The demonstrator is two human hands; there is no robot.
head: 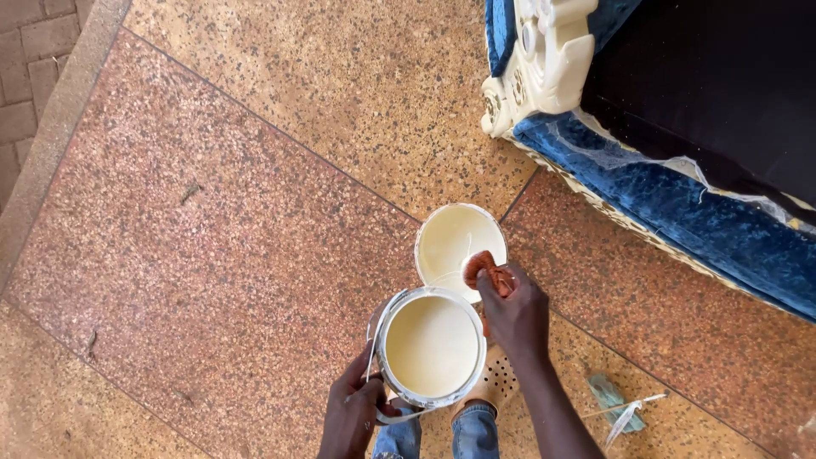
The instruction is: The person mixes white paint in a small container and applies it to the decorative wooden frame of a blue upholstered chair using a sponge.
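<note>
An open tin of cream paint [432, 347] stands on the floor between my feet. My left hand [353, 412] grips the tin's left rim and wire handle. Just beyond the tin lies its round lid [450, 242], upside down and coated with cream paint. My right hand [514, 313] is closed on a small reddish-brown cloth wad [486, 268], held over the lid's near right edge.
The floor is speckled terrazzo in red and tan slabs. A blue velvet sofa [680, 204] with a carved cream-painted frame [535, 68] fills the upper right. A teal rag [610, 397] and a pale strip lie at lower right. Brick paving [25, 59] is at far left.
</note>
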